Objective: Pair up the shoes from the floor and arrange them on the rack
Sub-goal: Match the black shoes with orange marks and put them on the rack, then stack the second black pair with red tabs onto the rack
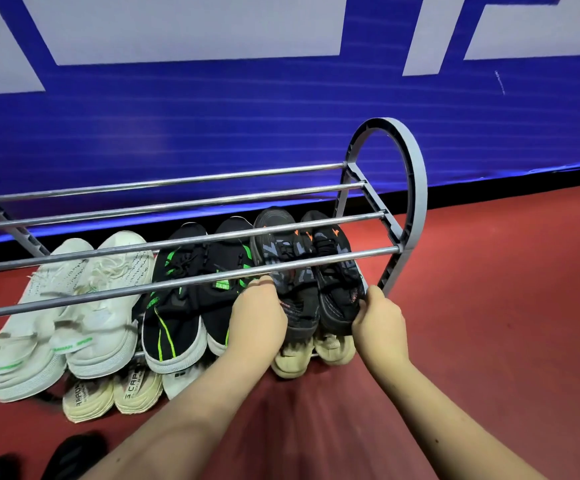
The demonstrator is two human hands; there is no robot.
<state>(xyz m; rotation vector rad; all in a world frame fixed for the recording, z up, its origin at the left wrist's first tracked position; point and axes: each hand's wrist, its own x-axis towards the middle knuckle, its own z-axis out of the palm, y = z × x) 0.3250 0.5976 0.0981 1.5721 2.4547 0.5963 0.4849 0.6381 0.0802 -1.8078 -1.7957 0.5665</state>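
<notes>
A grey shoe rack (416, 216) with chrome bars stands against the blue wall. On its middle shelf sit a white pair (74, 306), a black-and-green pair (184, 306) and, at the right end, a black pair with orange marks (316, 271). My left hand (259, 317) grips the heel of the left black-orange shoe. My right hand (378, 323) grips the heel of the right one. Beige shoes (312, 355) and cream shoes (112, 393) show on the lowest level under them. The top shelf holds nothing.
Two black shoes (74, 455) lie on the red floor at the bottom left. The blue and white wall panel (281, 116) runs right behind the rack. Open red floor (506, 306) stretches to the right of the rack.
</notes>
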